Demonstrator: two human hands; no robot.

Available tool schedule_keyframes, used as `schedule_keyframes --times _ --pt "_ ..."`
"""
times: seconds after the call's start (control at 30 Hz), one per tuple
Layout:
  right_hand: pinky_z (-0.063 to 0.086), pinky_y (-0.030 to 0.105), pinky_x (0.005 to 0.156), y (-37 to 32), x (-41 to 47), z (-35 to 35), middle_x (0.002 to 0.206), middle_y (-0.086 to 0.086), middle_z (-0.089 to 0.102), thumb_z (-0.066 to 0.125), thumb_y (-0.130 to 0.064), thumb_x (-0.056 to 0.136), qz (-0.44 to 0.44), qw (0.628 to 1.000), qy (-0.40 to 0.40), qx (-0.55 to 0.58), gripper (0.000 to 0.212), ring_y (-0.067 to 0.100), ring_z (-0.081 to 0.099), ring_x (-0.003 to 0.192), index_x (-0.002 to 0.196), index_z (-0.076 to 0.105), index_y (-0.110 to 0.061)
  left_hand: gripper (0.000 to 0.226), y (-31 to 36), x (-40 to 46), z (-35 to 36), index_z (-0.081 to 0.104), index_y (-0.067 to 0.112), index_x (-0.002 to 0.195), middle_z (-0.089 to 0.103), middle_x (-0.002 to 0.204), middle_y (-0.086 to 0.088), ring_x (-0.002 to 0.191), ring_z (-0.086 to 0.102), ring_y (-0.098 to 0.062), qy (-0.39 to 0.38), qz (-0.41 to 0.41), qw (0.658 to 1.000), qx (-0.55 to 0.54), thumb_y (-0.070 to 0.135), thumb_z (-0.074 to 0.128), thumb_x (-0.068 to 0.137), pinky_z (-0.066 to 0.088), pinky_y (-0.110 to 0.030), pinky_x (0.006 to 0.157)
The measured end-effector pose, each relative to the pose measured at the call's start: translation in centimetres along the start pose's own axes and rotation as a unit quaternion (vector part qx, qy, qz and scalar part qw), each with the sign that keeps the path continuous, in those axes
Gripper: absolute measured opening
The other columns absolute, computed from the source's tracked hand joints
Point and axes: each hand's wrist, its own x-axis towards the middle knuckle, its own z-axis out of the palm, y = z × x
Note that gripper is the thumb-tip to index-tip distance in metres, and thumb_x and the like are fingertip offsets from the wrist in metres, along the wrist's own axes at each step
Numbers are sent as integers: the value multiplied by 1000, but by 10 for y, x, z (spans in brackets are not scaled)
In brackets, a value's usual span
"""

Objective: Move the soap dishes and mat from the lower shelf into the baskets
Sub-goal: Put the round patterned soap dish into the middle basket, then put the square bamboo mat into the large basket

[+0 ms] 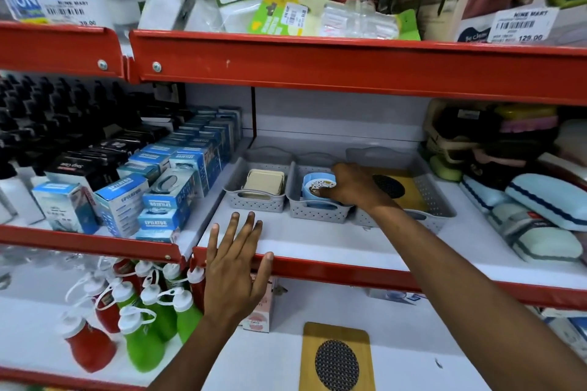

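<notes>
Three grey baskets stand side by side on the middle shelf. The left basket (254, 201) holds beige soap dishes (264, 181). In the middle basket (317, 212) sits a round blue soap dish (313, 189), and my right hand (349, 186) grips its right side. The right basket (440, 200) contains a yellow wooden mat with a dark oval (406, 189). My left hand (236, 267) rests with fingers spread on the red front edge of that shelf, holding nothing. On the lower shelf lies another wooden mat (336, 359) with a dark mesh oval.
Blue epilator boxes (152, 197) crowd the shelf left of the baskets. Sponges and brushes (540, 200) pile up at the right. Red and green squeeze bottles (139, 311) stand on the lower shelf at left, and a pink box (259, 317) sits under my left wrist.
</notes>
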Motion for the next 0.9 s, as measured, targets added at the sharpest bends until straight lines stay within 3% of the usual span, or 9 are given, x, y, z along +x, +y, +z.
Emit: schedule_keyframes --times 0.1,0.17,0.27,0.37,0.47,0.6,0.73,0.83,0.9 --pt "54 44 92 5 -8 2 119 14 69 73 -43 88 -12 999 22 22 46 31 65 104 118 60 -10 58 0 0 -1 45 21 144 40 157 3 152 21 -14 3 2 1000 2 50 34 94 7 -46 128" --pt "51 51 100 7 -22 3 131 13 65 66 -47 93 -19 999 44 -7 54 33 61 117 133 51 -14 59 3 0 -3 43 21 145 39 158 3 153 19 -16 3 0 1000 6 50 32 95 5 -45 128" --pt "32 51 118 13 -58 11 162 6 33 52 -52 98 -41 996 82 -12 72 29 32 147 156 25 -18 61 6 -1 -6 37 22 148 32 161 1 154 13 -20 -1 -9 1000 19 49 30 95 5 -50 127" --pt "15 48 126 26 -106 28 169 1 10 46 -52 98 -115 980 160 0 77 21 8 156 160 14 -19 64 12 -5 -6 25 22 153 18 165 -2 155 3 -24 -12 -17 999 27 51 27 96 5 -56 125" --pt "15 56 124 43 -147 51 168 10 14 53 -42 99 -177 962 205 -25 74 24 6 156 159 20 -13 69 27 -19 -5 21 18 154 13 166 -7 155 1 -29 -11 29 1000 5 50 36 95 3 -58 125" --pt "24 57 122 70 -193 92 159 18 35 61 -21 95 -296 923 243 -35 59 34 28 150 148 42 -3 68 48 -59 13 34 10 149 28 161 -14 153 17 -34 12 140 990 -27 40 52 91 13 -56 125" --pt "29 49 120 100 -227 152 155 15 44 46 -21 100 -297 939 166 -46 47 32 39 145 145 48 -5 57 58 -108 60 44 14 144 38 156 -4 146 34 -24 -104 128 979 -121 36 51 92 18 -33 125" --pt "38 44 115 117 -240 196 152 9 50 24 -36 105 -173 984 38 -25 53 28 47 140 143 52 -11 56 65 -129 95 42 15 145 38 157 -4 143 39 -23 -257 2 956 -143 39 40 94 27 -29 120" --pt "50 41 107 126 -244 219 147 7 56 27 -41 102 -64 997 -22 25 56 28 55 132 139 57 -12 55 70 -136 115 40 11 146 37 158 -8 146 34 -25 -332 -70 929 -150 32 42 94 25 -28 120"
